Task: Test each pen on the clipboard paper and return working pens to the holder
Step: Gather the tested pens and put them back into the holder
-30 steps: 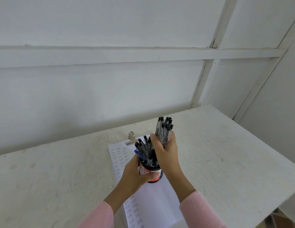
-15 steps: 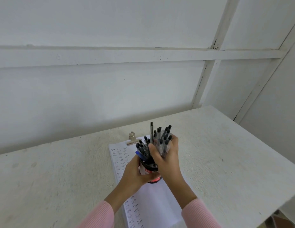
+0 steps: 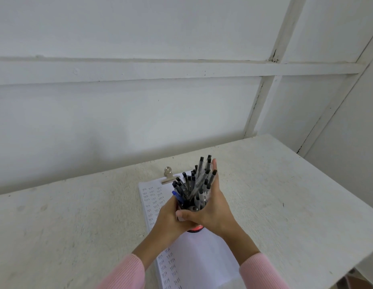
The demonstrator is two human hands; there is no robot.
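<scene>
Left hand (image 3: 169, 220) is gripping the pen holder (image 3: 195, 228) over the clipboard paper (image 3: 202, 253) to steady it; right hand (image 3: 214, 209), fingers (image 3: 214, 177) straight, is pressing the pens (image 3: 192, 184) together.

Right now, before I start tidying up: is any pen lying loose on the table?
No: every pen in view stands bunched in the holder that the left hand grips, and the table around it shows none.

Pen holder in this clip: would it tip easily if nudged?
Probably top-heavy: the pens splay well above the narrow pen holder, so a nudge near the top could tip it. Its round body would likely roll if it fell. The left hand gripping it steadies it.
</scene>
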